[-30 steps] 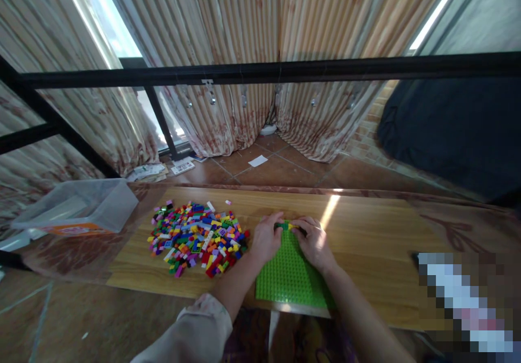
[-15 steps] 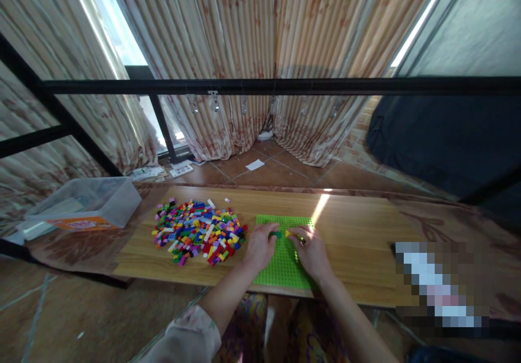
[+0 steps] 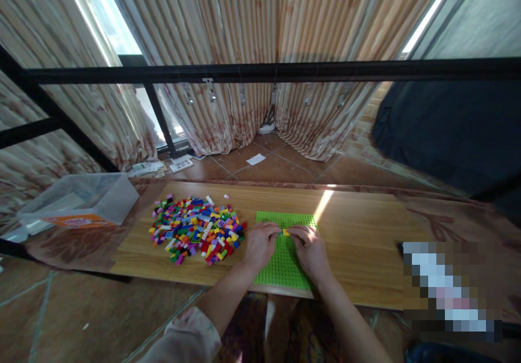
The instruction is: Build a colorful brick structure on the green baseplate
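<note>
Both of my hands are over a bright green studded baseplate (image 3: 280,271) on the wooden board. My left hand (image 3: 260,243) pinches a small green brick, now mostly hidden by the fingertips. Between the fingers of my right hand (image 3: 311,249) is a yellow brick (image 3: 285,232). The two bricks meet at the fingertips, just above the upper part of the plate; I cannot tell whether they are joined. Left of my left hand lies a wide heap of mixed coloured toy bricks (image 3: 197,230).
A clear plastic bin (image 3: 97,197) with an orange label stands at the far left. The wooden board (image 3: 358,243) extends to the right, where a blurred-out object (image 3: 443,287) lies. A black metal rail (image 3: 244,72) crosses behind, before the curtains (image 3: 228,21).
My hands have come closer together, bringing the green and yellow bricks against each other. The view has tilted slightly downward.
</note>
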Action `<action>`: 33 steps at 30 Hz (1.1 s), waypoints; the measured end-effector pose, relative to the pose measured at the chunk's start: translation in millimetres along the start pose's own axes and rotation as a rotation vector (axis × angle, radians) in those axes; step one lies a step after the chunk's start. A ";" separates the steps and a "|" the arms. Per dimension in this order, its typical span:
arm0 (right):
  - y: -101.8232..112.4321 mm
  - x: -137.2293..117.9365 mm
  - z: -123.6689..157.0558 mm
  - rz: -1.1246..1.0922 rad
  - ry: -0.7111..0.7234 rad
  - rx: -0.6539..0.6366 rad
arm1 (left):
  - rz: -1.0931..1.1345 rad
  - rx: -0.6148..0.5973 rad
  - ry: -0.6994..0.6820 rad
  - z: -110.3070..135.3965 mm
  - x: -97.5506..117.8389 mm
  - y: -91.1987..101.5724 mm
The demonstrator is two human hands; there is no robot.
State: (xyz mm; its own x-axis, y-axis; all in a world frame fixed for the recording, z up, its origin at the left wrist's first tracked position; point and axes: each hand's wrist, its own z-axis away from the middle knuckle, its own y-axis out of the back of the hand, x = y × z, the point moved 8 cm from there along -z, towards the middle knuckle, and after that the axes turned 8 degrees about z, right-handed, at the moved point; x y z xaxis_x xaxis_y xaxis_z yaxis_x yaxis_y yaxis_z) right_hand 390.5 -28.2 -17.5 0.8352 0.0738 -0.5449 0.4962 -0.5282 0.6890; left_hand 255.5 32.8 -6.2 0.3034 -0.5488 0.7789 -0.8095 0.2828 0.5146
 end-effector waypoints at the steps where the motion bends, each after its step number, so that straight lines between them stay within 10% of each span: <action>1: 0.1 -0.3 0.2 0.004 0.002 0.003 | 0.003 0.004 -0.006 -0.2 -0.2 0.3; 33: -2.2 -14.9 3.7 0.227 0.188 -0.022 | -0.086 -0.042 -0.141 2.7 -0.9 -4.9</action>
State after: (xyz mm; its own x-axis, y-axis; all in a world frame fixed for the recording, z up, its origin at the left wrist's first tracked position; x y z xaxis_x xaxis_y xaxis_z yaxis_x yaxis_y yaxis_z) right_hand 376.1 -31.3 -12.6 0.9536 0.1122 -0.2795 0.2953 -0.5311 0.7942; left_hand 257.8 29.7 -10.4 0.2954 -0.6763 0.6748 -0.7610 0.2605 0.5941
